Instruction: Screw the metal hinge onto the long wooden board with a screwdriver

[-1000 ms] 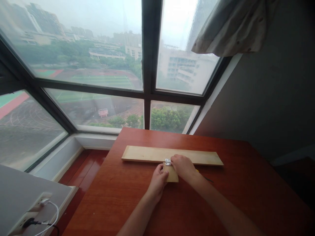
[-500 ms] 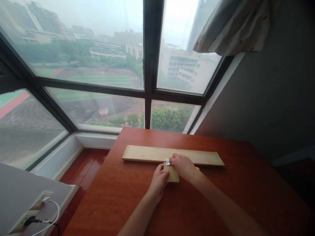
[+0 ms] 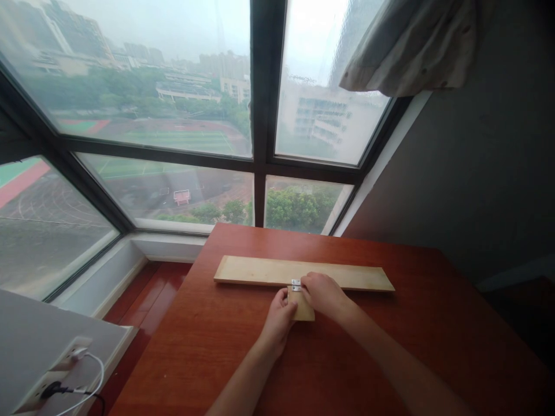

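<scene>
My left hand [image 3: 280,318] grips a small wooden board [image 3: 305,313], thumb on top and fingers at its left side and beneath. A small silvery metal hinge [image 3: 296,283] with dark holes lies at the far edge of this board. My right hand [image 3: 324,293] is closed at the hinge's right end, fingertips pinching it; part of the grip is hidden under the hand. Just beyond both hands a long pale wooden plank [image 3: 260,270] lies flat across the table.
The reddish-brown table [image 3: 208,346] extends around the hands. Large windows [image 3: 165,190] stand behind it, a curtain [image 3: 411,52] hangs at upper right, and a wall socket [image 3: 47,390] with plugged cables is at lower left.
My right hand has shifted slightly, and a bit more of the hinge shows. The yellow-and-dark tool beside my right wrist is now out of sight. My left hand keeps its hold.
</scene>
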A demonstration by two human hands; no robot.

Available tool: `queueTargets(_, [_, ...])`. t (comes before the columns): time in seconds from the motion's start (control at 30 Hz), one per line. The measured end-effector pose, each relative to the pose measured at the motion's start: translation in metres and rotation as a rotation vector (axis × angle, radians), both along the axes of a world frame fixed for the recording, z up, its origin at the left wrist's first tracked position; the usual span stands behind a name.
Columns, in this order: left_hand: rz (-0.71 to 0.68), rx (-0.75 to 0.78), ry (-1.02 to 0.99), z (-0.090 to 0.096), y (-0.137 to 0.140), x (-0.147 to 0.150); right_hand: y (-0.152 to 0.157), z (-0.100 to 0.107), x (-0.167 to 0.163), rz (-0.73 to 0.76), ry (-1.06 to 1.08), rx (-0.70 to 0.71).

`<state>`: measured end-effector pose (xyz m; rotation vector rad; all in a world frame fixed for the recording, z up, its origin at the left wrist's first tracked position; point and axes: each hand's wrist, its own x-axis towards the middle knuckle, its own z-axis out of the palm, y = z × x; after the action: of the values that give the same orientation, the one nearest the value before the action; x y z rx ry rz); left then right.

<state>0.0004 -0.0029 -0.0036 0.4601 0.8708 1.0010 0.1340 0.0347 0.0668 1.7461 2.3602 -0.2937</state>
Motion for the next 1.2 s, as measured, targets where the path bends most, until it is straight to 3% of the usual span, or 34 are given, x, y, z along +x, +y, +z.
queueTargets(0.53, [-0.004, -0.005, -0.010, 0.003, -0.001, 0.000, -0.006, 0.018, -0.006, 0.071, 0.015, 0.048])
queueTargets(0.83, [-0.006, 0.021, 0.032, 0.000, -0.002, 0.000, -0.007, 0.003, 0.025, -0.062, 0.096, 0.022])
queueTargets(1.2, [-0.036, 0.012, 0.011, 0.001, -0.005, 0.001, -0.032, -0.020, 0.058, -0.153, 0.180, -0.081])
